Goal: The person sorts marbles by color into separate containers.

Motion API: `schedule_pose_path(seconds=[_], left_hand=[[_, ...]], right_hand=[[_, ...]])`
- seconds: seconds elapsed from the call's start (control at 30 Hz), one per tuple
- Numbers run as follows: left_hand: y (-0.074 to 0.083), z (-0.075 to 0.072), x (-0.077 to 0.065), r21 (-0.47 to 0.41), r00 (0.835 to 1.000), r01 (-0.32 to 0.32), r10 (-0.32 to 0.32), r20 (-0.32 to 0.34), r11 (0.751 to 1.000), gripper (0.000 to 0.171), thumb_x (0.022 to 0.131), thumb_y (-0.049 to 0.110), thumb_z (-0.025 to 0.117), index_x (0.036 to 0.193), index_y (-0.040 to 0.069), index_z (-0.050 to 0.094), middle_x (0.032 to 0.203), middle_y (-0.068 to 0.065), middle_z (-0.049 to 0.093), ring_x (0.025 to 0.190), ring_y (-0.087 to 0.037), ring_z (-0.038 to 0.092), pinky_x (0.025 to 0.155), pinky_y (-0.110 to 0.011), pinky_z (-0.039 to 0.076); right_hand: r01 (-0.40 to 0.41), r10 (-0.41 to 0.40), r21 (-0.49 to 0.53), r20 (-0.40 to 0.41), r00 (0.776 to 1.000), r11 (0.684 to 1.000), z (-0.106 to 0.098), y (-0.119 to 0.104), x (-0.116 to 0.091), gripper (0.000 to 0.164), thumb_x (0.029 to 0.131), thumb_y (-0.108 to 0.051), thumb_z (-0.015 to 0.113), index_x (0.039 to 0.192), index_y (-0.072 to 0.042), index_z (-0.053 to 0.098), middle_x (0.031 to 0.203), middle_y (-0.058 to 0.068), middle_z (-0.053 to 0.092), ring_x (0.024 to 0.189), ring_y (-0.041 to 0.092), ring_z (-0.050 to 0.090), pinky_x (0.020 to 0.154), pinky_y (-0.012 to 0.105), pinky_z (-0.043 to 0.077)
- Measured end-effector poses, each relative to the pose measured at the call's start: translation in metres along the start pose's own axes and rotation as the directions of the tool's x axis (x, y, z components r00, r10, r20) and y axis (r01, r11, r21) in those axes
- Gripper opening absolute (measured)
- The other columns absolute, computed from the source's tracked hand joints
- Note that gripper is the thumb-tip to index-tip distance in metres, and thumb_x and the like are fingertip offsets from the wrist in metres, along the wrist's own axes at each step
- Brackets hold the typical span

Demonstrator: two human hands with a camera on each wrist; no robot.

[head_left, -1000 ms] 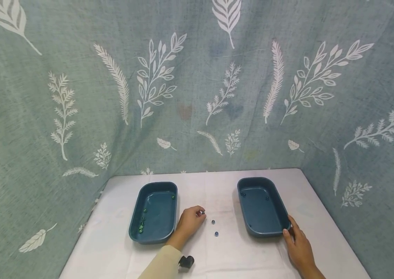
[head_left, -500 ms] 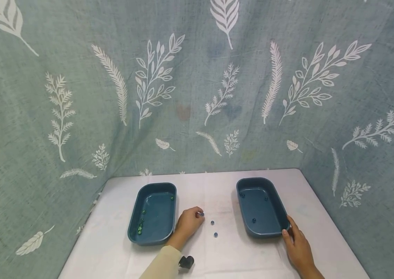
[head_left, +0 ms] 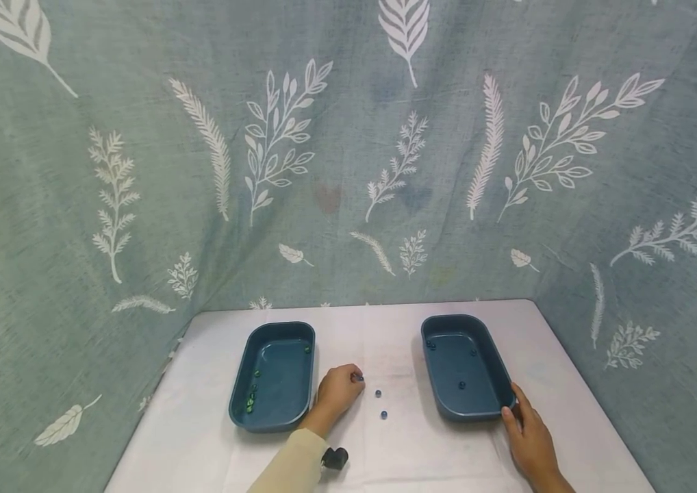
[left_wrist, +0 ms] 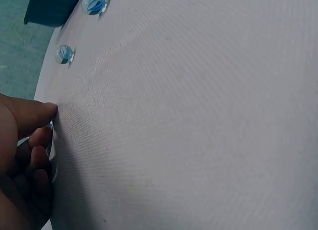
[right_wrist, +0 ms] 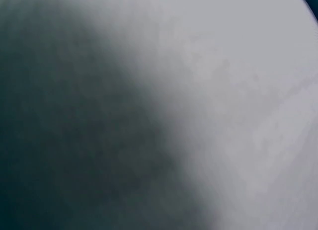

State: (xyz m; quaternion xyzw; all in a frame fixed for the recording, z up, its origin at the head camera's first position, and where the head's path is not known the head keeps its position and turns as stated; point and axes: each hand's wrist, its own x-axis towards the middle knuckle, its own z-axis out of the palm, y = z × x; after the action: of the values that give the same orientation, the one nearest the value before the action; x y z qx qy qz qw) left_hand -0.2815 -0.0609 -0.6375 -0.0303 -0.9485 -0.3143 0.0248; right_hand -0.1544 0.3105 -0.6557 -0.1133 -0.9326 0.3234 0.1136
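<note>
My left hand (head_left: 341, 389) is low over the white cloth, thumb and fingers pinching a blue glass marble (head_left: 359, 378). In the left wrist view the thumb (left_wrist: 37, 113) and curled fingers mostly hide it. Two more clear marbles with blue swirls lie on the cloth: one marble (head_left: 378, 394) close to the fingertips, another marble (head_left: 383, 415) nearer me. My right hand (head_left: 532, 441) grips the near right corner of the right blue tray (head_left: 468, 415), thumb at the front and fingers along the side. Several dark blue marbles (head_left: 462, 385) are in that tray. The right wrist view is blurred.
A second blue tray (head_left: 271, 427), left of my left forearm, has several green marbles (head_left: 250, 402) in it, mostly along its left side. The white cloth (head_left: 379, 335) covers the table, and a leaf-patterned curtain (head_left: 336, 137) closes off the back and sides.
A marble in the right tray has rolled from near its front left corner toward the middle. Both hands stay nearly in place, the left still pinching its marble.
</note>
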Motion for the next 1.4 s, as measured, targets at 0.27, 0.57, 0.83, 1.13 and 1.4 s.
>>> schedule_pose_path(seconds=[0.27,0.57,0.83,1.13,1.4], left_hand=[[0.000,-0.003,-0.002,-0.033,0.999,-0.032,0.033,0.029,0.999,0.010,0.081,0.014,0.076,0.086,0.019,0.069,0.067,0.010,0.054,0.065,-0.011,0.051,0.059,-0.029,0.044],[0.005,-0.005,-0.007,-0.127,0.993,-0.098,0.105,0.050,0.987,0.011,0.081,0.015,0.077,0.088,0.020,0.070,0.068,0.012,0.054,0.065,-0.009,0.051,0.058,-0.026,0.044],[0.010,-0.007,-0.007,-0.184,0.985,-0.153,0.165,0.055,0.971,0.012,0.083,0.015,0.077,0.092,0.020,0.070,0.074,0.014,0.057,0.067,-0.007,0.052,0.056,-0.024,0.046],[0.021,-0.016,-0.002,-0.212,0.979,-0.176,0.193,0.065,0.961,0.011,0.086,0.019,0.075,0.096,0.020,0.071,0.078,0.016,0.058,0.070,-0.009,0.053,0.059,-0.025,0.047],[0.035,-0.028,-0.002,-0.214,0.970,-0.225,0.239,0.042,0.950,0.013,0.086,0.018,0.075,0.099,0.017,0.071,0.079,0.015,0.059,0.071,-0.007,0.052,0.061,-0.024,0.047]], right_hand=[[0.004,-0.004,-0.013,-0.004,1.000,1.000,-0.001,-0.001,-0.002,0.061,0.104,-0.040,0.041,0.155,-0.012,0.021,0.133,0.035,0.047,0.117,0.051,0.048,0.092,0.067,0.039],[-0.012,0.012,-0.007,0.013,1.000,1.000,-0.003,-0.002,-0.003,0.061,0.104,-0.041,0.040,0.155,-0.013,0.021,0.134,0.035,0.045,0.118,0.052,0.047,0.093,0.068,0.037],[0.001,-0.001,-0.007,0.003,1.000,1.000,-0.003,-0.001,-0.002,0.061,0.104,-0.041,0.040,0.155,-0.013,0.021,0.137,0.034,0.045,0.120,0.051,0.047,0.095,0.067,0.037],[0.018,-0.017,-0.014,0.009,1.000,1.000,-0.006,-0.001,0.000,0.062,0.105,-0.042,0.038,0.156,-0.012,0.019,0.138,0.034,0.043,0.120,0.051,0.045,0.095,0.067,0.037],[0.047,-0.048,-0.019,-0.033,0.998,0.999,-0.003,0.001,-0.001,0.060,0.104,-0.039,0.041,0.155,-0.013,0.022,0.132,0.035,0.048,0.116,0.052,0.048,0.091,0.067,0.039]])
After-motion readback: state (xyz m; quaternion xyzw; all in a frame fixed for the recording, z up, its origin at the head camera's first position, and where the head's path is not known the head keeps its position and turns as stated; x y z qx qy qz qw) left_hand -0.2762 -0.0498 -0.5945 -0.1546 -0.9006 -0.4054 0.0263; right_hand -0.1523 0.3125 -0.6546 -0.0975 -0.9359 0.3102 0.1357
